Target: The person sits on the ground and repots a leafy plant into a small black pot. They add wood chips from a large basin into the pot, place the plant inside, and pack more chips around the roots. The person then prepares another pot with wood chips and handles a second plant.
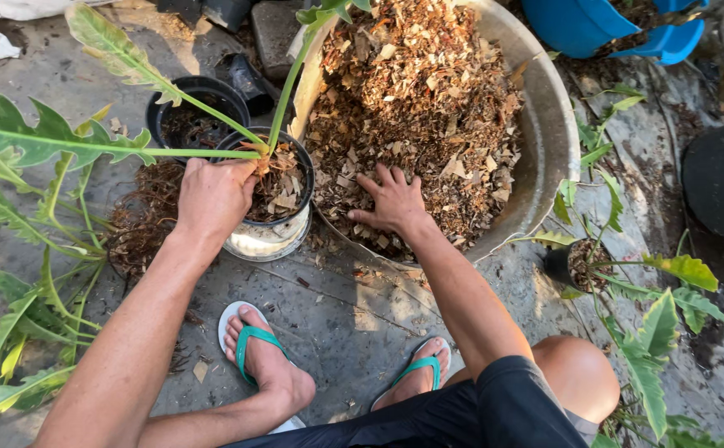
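**Left hand on the potted plant, right hand in the wood-chip basin**

I look down from the head camera at my two bare arms and my feet in green flip-flops (255, 342) on the grey concrete floor (337, 307).

My left hand (212, 195) rests on the near left rim of the small black round plastic pot (294, 199), which stands inside a white plastic container (266, 241). The fingers are bent over the rim and close at the base of the green long-stemmed plant with deeply cut leaves (46, 141). I cannot tell if they really grip the stem or only press beside it. The pot is partly filled with brown chips, and the stems lean away to the left and to the far side.

My right hand (392, 199) lies palm down, fingers spread wide open, on the brown wood-chip and bark mix (420, 91). It holds nothing that I can see. This mix fills the big round grey metal basin (544, 124), which touches the pot on its right side.

Behind the pot, just beside it, stands an empty black plastic pot (189, 112). A heap of brown roots (142, 216) lies on the floor left of my left hand. Far right there are blue plastic pots (602, 25), and near right another small potted green plant (577, 264).
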